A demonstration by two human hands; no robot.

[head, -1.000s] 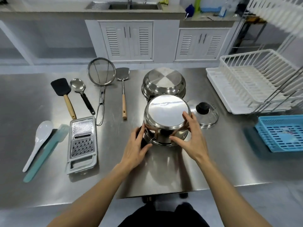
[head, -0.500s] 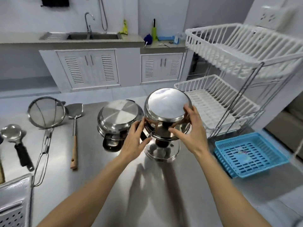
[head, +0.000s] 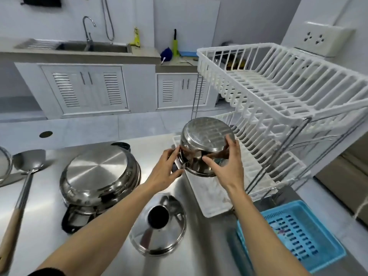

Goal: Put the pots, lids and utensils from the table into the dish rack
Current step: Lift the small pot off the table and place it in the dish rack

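Note:
I hold a small steel pot (head: 207, 136) upside down in the air with both hands, over the near left end of the white dish rack's lower tier (head: 264, 162). My left hand (head: 165, 172) grips its left rim and my right hand (head: 227, 166) grips its right side. The rack's upper tier (head: 278, 82) holds nothing. A larger steel pot (head: 99, 174) sits upside down on the steel table (head: 47, 212). A steel lid with a black knob (head: 159, 224) lies near me. A metal spatula with a wooden handle (head: 22, 188) lies at the left.
A blue plastic basket (head: 294, 234) stands on the table at the lower right, beside the rack's wire frame. The rim of a strainer (head: 5, 166) shows at the far left edge. A counter with a sink (head: 91, 46) runs along the back wall.
Both hands have carried the small pot up off the table and to the right, toward the rack's lower tier. The lid that lay beside it stays on the table.

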